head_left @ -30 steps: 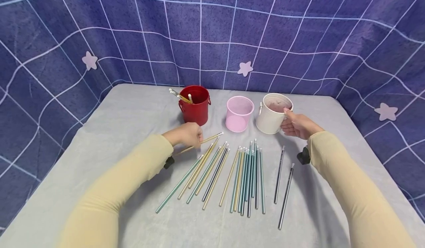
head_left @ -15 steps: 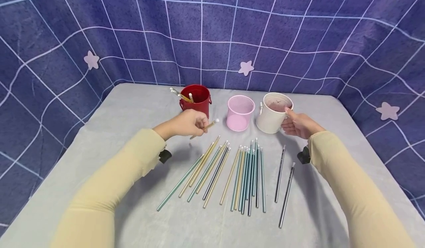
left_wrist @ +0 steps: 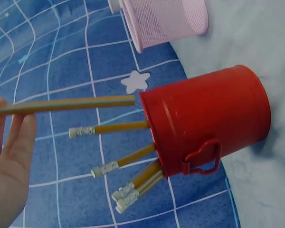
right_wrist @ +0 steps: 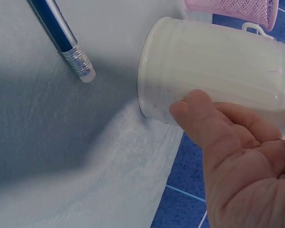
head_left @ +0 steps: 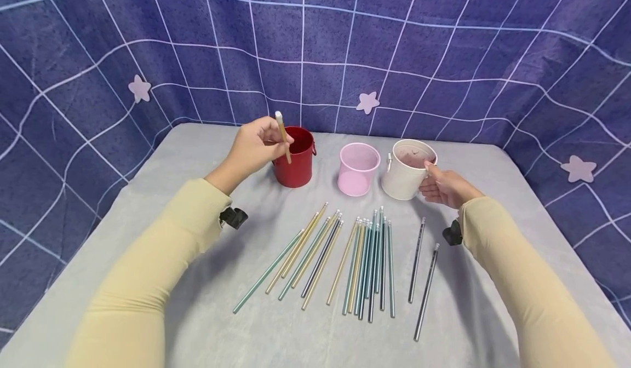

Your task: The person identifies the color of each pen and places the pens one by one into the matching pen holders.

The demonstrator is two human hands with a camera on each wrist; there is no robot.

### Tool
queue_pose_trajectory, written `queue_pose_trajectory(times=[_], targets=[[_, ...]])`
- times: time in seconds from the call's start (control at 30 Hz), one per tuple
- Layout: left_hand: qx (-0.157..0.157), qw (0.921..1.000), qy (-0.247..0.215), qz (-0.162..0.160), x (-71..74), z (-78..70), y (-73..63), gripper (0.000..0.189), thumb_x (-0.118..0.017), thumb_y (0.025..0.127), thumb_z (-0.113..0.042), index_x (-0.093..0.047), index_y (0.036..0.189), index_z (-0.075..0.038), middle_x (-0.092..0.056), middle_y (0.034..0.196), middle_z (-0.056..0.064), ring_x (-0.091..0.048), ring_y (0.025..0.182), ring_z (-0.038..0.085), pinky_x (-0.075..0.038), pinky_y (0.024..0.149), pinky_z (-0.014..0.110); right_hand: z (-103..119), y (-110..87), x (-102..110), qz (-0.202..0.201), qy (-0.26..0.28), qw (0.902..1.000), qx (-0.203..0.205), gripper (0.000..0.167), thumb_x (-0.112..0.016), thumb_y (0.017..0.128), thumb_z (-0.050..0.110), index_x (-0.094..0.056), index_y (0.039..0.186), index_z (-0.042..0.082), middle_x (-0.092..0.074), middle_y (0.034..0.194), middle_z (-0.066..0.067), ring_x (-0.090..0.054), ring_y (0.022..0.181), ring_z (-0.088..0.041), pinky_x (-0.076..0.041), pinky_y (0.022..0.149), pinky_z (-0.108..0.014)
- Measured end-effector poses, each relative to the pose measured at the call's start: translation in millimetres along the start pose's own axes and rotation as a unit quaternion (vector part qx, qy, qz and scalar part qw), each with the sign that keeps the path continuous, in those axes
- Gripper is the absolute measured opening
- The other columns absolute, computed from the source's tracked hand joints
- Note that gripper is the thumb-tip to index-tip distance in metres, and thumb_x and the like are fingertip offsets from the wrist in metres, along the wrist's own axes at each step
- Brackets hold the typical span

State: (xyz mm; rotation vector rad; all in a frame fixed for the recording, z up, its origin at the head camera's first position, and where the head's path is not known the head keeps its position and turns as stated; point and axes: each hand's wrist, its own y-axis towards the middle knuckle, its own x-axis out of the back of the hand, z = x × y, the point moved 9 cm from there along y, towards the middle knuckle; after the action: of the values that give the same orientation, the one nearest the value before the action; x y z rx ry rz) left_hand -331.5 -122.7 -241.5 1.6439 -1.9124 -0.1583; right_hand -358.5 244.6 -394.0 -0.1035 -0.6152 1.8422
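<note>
My left hand (head_left: 256,143) pinches a gold pencil (head_left: 283,132), its white eraser end up, at the mouth of the red bucket (head_left: 296,172). In the left wrist view the pencil's lower end is beside the rim of that bucket, from which several yellow pencils (left_wrist: 121,127) stick out, erasers outward. My right hand (head_left: 446,186) holds the white bucket (head_left: 398,184) at its right side, thumb at the rim and fingers along the outer wall. On the table, several gold, green and dark pencils (head_left: 367,269) lie in a loose fan.
Between the two buckets stands a pink mesh cup (head_left: 356,179). Two dark pencils (head_left: 426,291) lie apart on the right, below the white bucket. Behind the grey cloth-covered table (head_left: 207,324) hangs a blue gridded curtain (head_left: 315,39) with pale stars.
My left hand has lifted the gold pencil from the table, moved it up to the red bucket and turned it near upright. My right hand stays at the white bucket.
</note>
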Motion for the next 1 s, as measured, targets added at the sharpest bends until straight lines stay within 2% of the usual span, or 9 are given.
queue_pose_trajectory(times=[0.1,0.2,0.33,0.4,0.53,0.63,0.83,1.0], targets=[[-0.040,0.9974,-0.016,-0.058,13.0,-6.0,1.9,0.008,-0.062,0.080,0.014,-0.057,0.087,0.012,-0.070,0.084,0.018,-0.063,0.066,-0.001,-0.050,0.063,0.016,-0.1,-0.4,-0.4,0.003,-0.001,1.0000,0.000,0.089,-0.011,0.099,0.054,-0.009,0.138,-0.026,-0.015,0.146,-0.042,-0.019,0.138,-0.047,-0.021,0.112,-0.047],[-0.082,0.9903,-0.040,-0.104,24.1,-12.8,1.5,0.009,-0.062,0.078,0.016,-0.057,0.085,0.013,-0.071,0.080,0.008,-0.062,0.066,-0.001,-0.049,0.063,0.015,-0.1,-0.4,-0.3,0.003,-0.002,1.0000,0.001,0.090,-0.012,0.099,0.055,-0.009,0.138,-0.026,-0.015,0.146,-0.041,-0.019,0.138,-0.047,-0.021,0.112,-0.047],[-0.124,0.9789,-0.072,-0.146,35.3,-22.0,1.1,0.013,-0.063,0.076,0.017,-0.058,0.082,0.007,-0.069,0.077,-0.010,-0.061,0.066,0.000,-0.048,0.061,0.015,-0.8,-0.1,1.0,-0.001,-0.007,1.0000,0.001,0.090,-0.011,0.099,0.055,-0.010,0.138,-0.026,-0.017,0.145,-0.041,-0.020,0.138,-0.047,-0.022,0.112,-0.046],[-0.134,0.9743,-0.086,-0.159,39.5,-25.6,2.0,0.017,-0.062,0.076,0.017,-0.059,0.081,0.002,-0.068,0.076,-0.014,-0.061,0.066,0.001,-0.047,0.061,0.015,-1.2,0.2,1.8,-0.004,-0.009,0.9999,0.001,0.089,-0.011,0.099,0.055,-0.011,0.138,-0.026,-0.017,0.145,-0.041,-0.021,0.137,-0.047,-0.023,0.112,-0.046],[-0.127,0.9713,-0.105,-0.172,43.3,-27.6,4.7,0.023,-0.060,0.077,0.017,-0.061,0.081,-0.006,-0.067,0.075,-0.016,-0.062,0.067,0.001,-0.048,0.063,0.015,-1.7,0.6,2.6,-0.006,-0.007,1.0000,-0.001,0.090,-0.011,0.099,0.055,-0.011,0.138,-0.026,-0.018,0.145,-0.041,-0.021,0.138,-0.046,-0.023,0.112,-0.046],[-0.115,0.9725,-0.108,-0.171,41.8,-25.9,5.2,0.022,-0.060,0.077,0.017,-0.061,0.081,-0.005,-0.067,0.075,-0.016,-0.063,0.070,0.001,-0.049,0.066,0.015,-1.4,0.6,2.7,-0.004,-0.004,1.0000,0.000,0.089,-0.012,0.099,0.055,-0.010,0.138,-0.025,-0.017,0.145,-0.041,-0.020,0.138,-0.046,-0.022,0.112,-0.047],[-0.096,0.9792,-0.090,-0.155,33.2,-17.9,5.8,0.011,-0.061,0.078,0.017,-0.059,0.082,0.007,-0.066,0.076,-0.017,-0.062,0.069,0.000,-0.050,0.069,0.015,-1.4,1.0,2.4,-0.006,-0.003,1.0000,-0.002,0.088,-0.012,0.099,0.054,-0.010,0.139,-0.025,-0.017,0.146,-0.040,-0.020,0.138,-0.046,-0.022,0.112,-0.047],[-0.080,0.9818,-0.082,-0.151,29.1,-11.2,6.5,0.010,-0.060,0.078,0.018,-0.057,0.086,0.014,-0.066,0.075,-0.016,-0.060,0.065,0.000,-0.049,0.065,0.015,-1.8,0.9,2.5,-0.009,0.003,0.9999,-0.006,0.088,-0.014,0.099,0.053,-0.009,0.138,-0.025,-0.016,0.146,-0.040,-0.019,0.138,-0.046,-0.021,0.112,-0.046]])
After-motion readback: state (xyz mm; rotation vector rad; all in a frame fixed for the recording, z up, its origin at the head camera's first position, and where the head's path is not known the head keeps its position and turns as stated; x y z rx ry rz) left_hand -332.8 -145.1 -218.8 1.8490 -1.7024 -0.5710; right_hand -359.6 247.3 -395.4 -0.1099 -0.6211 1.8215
